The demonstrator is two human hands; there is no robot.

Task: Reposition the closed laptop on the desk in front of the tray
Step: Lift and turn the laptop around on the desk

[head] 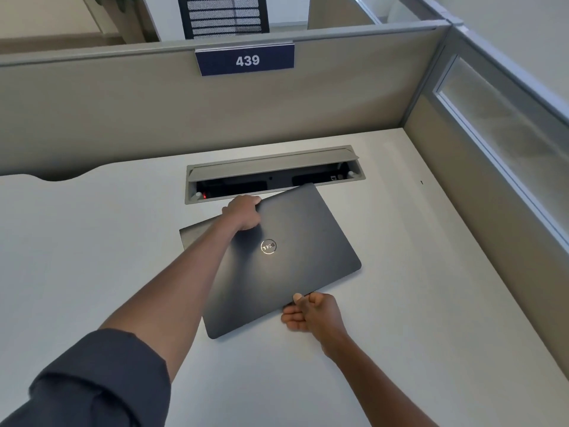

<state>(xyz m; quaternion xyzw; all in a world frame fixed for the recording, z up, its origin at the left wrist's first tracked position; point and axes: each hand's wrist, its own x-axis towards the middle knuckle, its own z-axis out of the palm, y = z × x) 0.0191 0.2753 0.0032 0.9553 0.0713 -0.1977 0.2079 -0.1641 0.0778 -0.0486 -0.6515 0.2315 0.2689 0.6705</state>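
Note:
A closed dark grey laptop [286, 260] with a round silver logo is held tilted above the white desk [92, 257], its far corner reaching over the tray's front edge. My left hand [243, 212] grips its far left edge. My right hand [311, 312] holds its near right edge, thumb on top and fingers underneath. The tray [277, 163] is a grey recessed cable box set into the desk, its lid propped open, with black sockets and a red light inside. The laptop's shadow falls on the desk to its left.
Beige partition walls [123, 112] close the desk at the back and on the right. A blue sign reading 439 [246, 60] hangs on the back wall. A curved cutout [61, 177] marks the desk's far left edge. A black mesh chair [224, 13] stands beyond the partition.

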